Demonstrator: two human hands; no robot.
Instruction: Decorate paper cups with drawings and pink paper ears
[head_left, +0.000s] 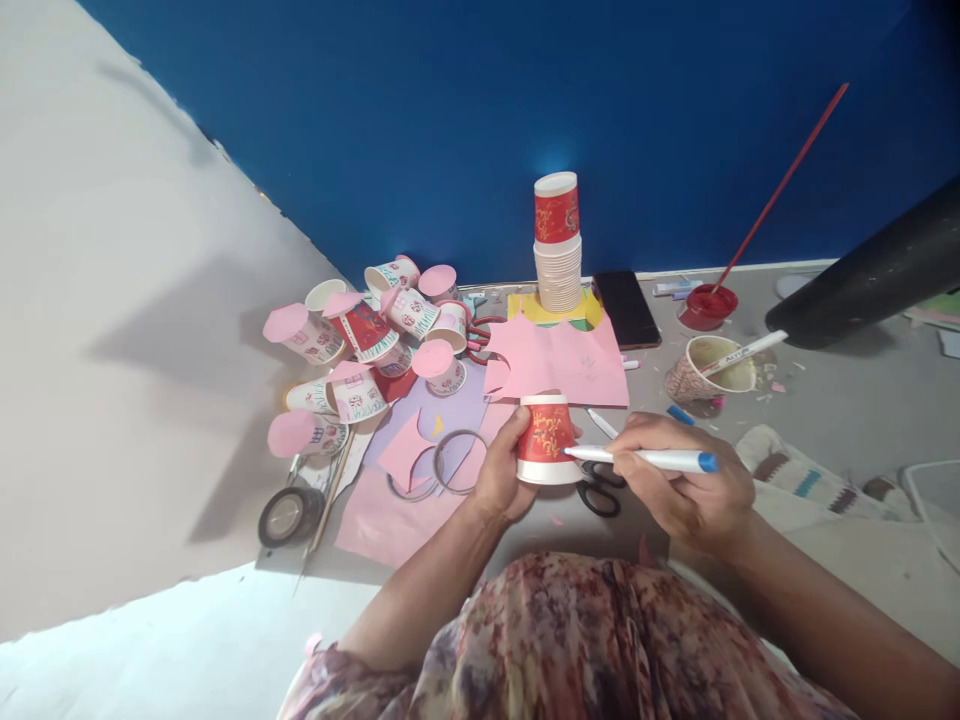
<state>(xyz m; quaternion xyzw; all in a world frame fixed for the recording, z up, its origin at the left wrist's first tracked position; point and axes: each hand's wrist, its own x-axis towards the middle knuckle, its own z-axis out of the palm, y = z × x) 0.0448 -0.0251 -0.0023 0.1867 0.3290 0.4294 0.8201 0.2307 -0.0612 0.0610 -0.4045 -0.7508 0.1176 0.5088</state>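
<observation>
A: Setting?
B: Blue wall [450, 120] behind; grey tabletop [832, 420] crowded with paper and cups

A: Thing in work?
B: Red cup [534, 440], upside down, lifted in front of the body, white band lowest, yellow lettering on its side. Left hand [501, 472] closed round it, thumb on the near side, other fingers mostly hidden

A: Other hand?
B: Right hand [694, 490] pinches a white pen [660, 459] between thumb and fingers, tip at the red wall beside the lettering. Touching or just off it, cannot tell

A: Step?
B: Drawing on the cup's side, by my reading; no fresh line I can make out

A: What does the next move call for?
B: Steady left hold, light tip pressure, probably a small turn of the cup for a clear patch

A: Further out?
B: Black-handled scissors [600, 498] just beside the cup; pink sheet [577, 365] beyond, then a cup stack [558, 275]. Leftward, decorated cups [444, 378] with pink paper tops; tape roll [267, 520] nearer. Rightward, a red pot [705, 312]
</observation>
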